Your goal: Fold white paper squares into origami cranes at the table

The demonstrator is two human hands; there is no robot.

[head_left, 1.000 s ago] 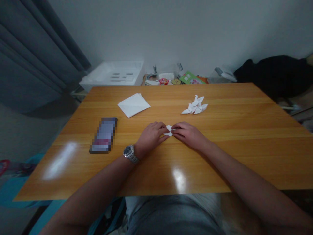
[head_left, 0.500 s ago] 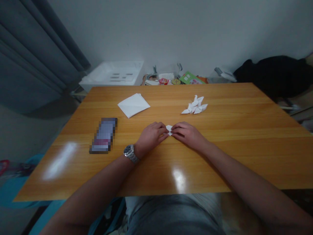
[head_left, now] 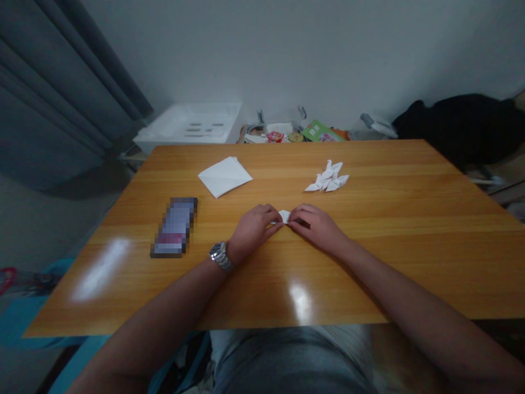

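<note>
A small folded piece of white paper [head_left: 284, 216] lies at the middle of the table, pinched from both sides. My left hand [head_left: 256, 227], with a steel watch on its wrist, closes thumb and fingers on the paper's left side. On its right side the fingertips of my right hand [head_left: 314, 224] are closed too. Fingers cover much of the paper, so its full shape is hidden. Beyond my right hand sit several folded white paper birds [head_left: 328, 178], bunched together. Farther off to the left lies a stack of white paper sheets [head_left: 225, 177].
A phone [head_left: 174, 227] with a blurred screen rests left of my left hand. The wooden table [head_left: 410, 219] has its near edge at my lap. Behind it stand a white plastic tray [head_left: 192, 120] and packets with a green booklet [head_left: 322, 131]. Black cloth [head_left: 459, 126] lies at right.
The lower edge of the small paper now looks folded up, and its visible part is flatter and wider. My fingertips have shifted slightly apart; both hands still pinch it.
</note>
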